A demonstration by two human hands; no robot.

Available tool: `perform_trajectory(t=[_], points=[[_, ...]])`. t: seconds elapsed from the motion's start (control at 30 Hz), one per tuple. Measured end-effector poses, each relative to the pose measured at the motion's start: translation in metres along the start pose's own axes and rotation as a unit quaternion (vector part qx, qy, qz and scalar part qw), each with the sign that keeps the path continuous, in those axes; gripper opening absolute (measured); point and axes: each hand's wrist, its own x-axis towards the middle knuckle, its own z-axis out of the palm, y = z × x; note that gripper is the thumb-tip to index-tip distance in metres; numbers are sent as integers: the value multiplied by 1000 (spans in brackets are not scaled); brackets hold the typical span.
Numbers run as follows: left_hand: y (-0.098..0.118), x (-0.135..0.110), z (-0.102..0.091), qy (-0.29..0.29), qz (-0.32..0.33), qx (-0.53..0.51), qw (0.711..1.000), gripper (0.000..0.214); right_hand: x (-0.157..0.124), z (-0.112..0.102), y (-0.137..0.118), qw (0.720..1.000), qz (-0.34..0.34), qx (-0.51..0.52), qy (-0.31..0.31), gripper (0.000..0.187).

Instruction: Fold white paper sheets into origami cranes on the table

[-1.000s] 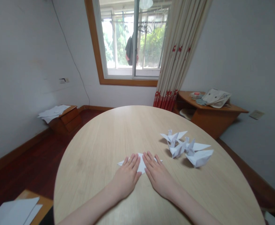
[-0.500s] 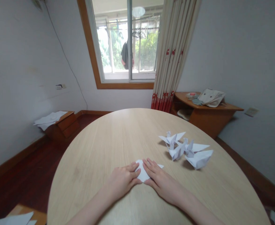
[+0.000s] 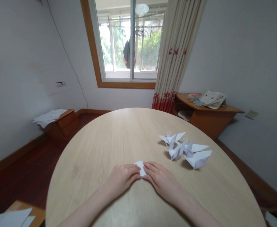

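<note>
A small piece of folded white paper (image 3: 141, 169) lies near the front middle of the round wooden table (image 3: 96, 145). My left hand (image 3: 124, 177) grips its left side, thumb below and fingers above. From the other side my right hand (image 3: 161, 179) holds the right part the same way. Only the middle of the paper shows between my fingertips; its side parts are hidden under the hands. To the right of my right hand, several folded white paper cranes (image 3: 198, 160) stand close together.
A low wooden cabinet (image 3: 69, 123) at the left bears white sheets (image 3: 49, 115). More paper (image 3: 9, 218) lies at the lower left. A brown corner desk (image 3: 209, 118) with a cloth bag (image 3: 211, 98) stands beyond the table at the right, near the curtain (image 3: 173, 56).
My hands have drawn closer together over the paper, covering more of it. The pointed tip that stuck out past my right hand is no longer visible. The view has shifted slightly.
</note>
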Motion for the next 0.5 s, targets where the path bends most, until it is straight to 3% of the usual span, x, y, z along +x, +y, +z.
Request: perform_trajectory(t=[0.23,0.5], points=[[4,1,0,19,-32,21,999,8,4,-6,-7,1000,15,5,9,25],[13,2,6,29,-60,63,996,4,5,3,-8,996,48,35,60,16]])
